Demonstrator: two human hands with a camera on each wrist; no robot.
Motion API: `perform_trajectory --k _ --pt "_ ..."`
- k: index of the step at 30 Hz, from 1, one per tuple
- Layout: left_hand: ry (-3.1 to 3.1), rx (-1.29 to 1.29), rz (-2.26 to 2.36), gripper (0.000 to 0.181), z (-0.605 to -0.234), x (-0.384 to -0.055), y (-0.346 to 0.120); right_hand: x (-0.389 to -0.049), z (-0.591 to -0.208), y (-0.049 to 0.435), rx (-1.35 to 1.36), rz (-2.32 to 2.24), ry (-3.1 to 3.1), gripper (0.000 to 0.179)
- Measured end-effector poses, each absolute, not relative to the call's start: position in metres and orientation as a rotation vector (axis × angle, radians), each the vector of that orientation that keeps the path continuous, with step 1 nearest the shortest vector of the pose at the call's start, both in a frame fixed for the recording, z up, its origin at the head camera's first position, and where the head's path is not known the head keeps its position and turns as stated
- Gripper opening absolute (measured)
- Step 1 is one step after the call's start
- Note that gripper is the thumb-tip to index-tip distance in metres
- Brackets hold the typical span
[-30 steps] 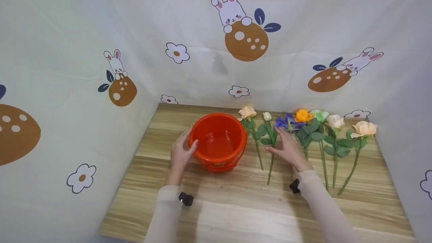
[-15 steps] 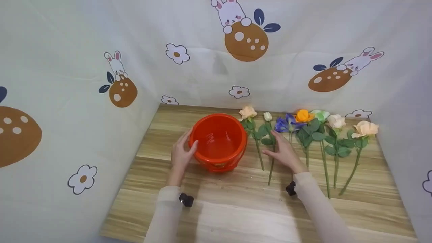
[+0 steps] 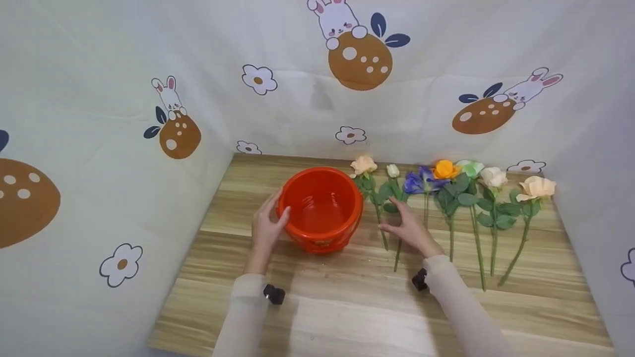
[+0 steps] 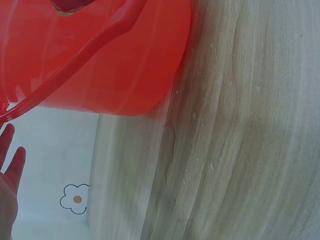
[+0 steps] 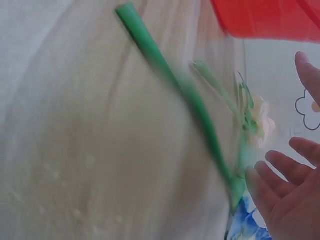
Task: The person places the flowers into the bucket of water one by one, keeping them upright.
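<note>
A red plastic bucket (image 3: pixel 328 244) stands upright on the wooden table. My left hand (image 3: pixel 266 225) is at its left side, fingers behind the rim and thumb near the front. In the left wrist view, fingertips (image 4: pixel 17 162) show just below the bucket handle (image 4: pixel 75 62); contact is unclear. My right hand (image 3: pixel 409 229), fingers spread and holding nothing, hovers over the stem of a white-budded flower (image 3: pixel 393 171). Between it and the bucket lies a peach rose (image 3: pixel 363 164). The right wrist view shows a blurred green stem (image 5: pixel 200 115) beside that hand.
Right of my right hand lie a purple flower (image 3: pixel 424 181), an orange rose (image 3: pixel 446 169), a pale green flower (image 3: pixel 471 169), a cream rose (image 3: pixel 493 177) and another peach rose (image 3: pixel 537 188). A printed cloth (image 3: pixel 292 114) stands behind the wooden table (image 3: pixel 367 317).
My right hand has moved left, from beside the purple flower to over the white bud's stem, toward the bucket. The left hand and bucket have stayed in place.
</note>
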State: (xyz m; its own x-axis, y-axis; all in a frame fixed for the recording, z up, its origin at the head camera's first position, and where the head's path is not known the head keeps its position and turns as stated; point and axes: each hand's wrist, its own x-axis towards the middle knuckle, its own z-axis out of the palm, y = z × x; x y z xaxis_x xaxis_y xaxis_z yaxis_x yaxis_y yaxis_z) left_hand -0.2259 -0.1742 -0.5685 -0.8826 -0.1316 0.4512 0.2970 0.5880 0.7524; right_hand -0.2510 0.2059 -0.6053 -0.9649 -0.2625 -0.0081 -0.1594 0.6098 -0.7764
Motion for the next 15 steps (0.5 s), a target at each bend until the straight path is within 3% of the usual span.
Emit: perform_trajectory --k 15 --pt "-2.396 -0.104 -1.214 0.049 -0.566 -0.224 -0.174 -0.253 -0.620 0.193 -0.237 -1.538 2.511 0.083"
